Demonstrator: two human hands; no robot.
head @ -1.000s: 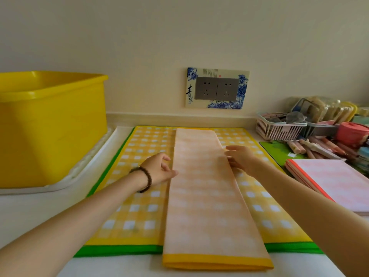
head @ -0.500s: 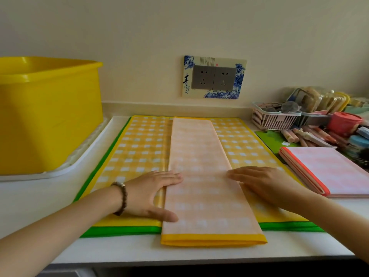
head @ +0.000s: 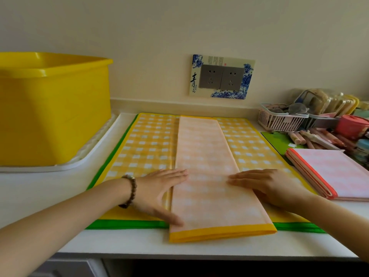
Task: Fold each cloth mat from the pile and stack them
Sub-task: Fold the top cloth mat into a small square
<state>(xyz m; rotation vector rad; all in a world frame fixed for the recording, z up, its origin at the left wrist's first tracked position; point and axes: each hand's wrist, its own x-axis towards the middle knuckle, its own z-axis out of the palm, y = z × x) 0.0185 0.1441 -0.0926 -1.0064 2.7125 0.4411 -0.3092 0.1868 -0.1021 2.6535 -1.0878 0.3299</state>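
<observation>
A mat folded into a long narrow strip (head: 207,168), pale checked with a yellow hem at the near end, lies lengthwise on the pile of flat mats (head: 147,144), whose top one is yellow checked with a green-edged one beneath. My left hand (head: 159,192) lies flat with straight fingers on the strip's left edge near the front. My right hand (head: 265,184) lies flat on the strip's right edge opposite it. A folded pink mat with a red hem (head: 335,170) sits to the right on the counter.
A big yellow tub (head: 52,108) stands on a white tray (head: 95,154) at the left. At the back right are a white basket (head: 283,120), a red lidded pot (head: 351,124) and several pens. The counter's front edge (head: 179,254) runs just below the strip.
Both hands slid along the strip's edges from its middle toward the near end, and now lie flatter. The view dipped and then rose a little.
</observation>
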